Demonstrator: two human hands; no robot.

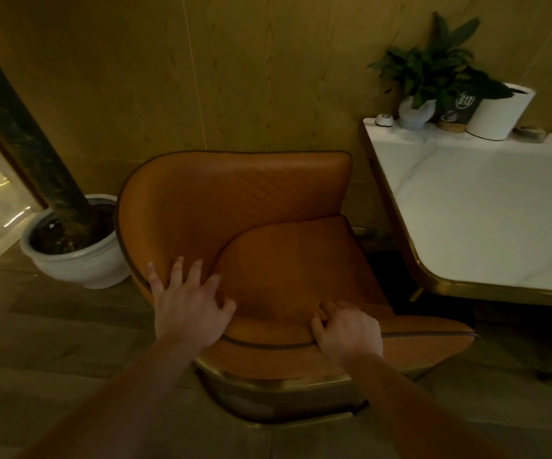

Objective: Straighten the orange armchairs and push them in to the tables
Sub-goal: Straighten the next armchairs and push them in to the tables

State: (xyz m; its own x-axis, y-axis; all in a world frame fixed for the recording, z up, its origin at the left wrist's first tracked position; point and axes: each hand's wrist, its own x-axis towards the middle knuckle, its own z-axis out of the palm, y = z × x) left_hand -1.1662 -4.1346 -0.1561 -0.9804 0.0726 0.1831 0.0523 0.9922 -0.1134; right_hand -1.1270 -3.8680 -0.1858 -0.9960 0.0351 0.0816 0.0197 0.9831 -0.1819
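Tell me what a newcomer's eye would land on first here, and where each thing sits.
The orange armchair fills the centre, the left hand spread on its side wing and the right hand curled over the seat edge. At right stands a white marble table with a gold rim, a potted plant at its far edge; a white floor pot sits at left.

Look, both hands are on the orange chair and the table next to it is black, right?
Not quite. In the head view the left hand and right hand are on the orange chair, but the table beside it is white, not black.
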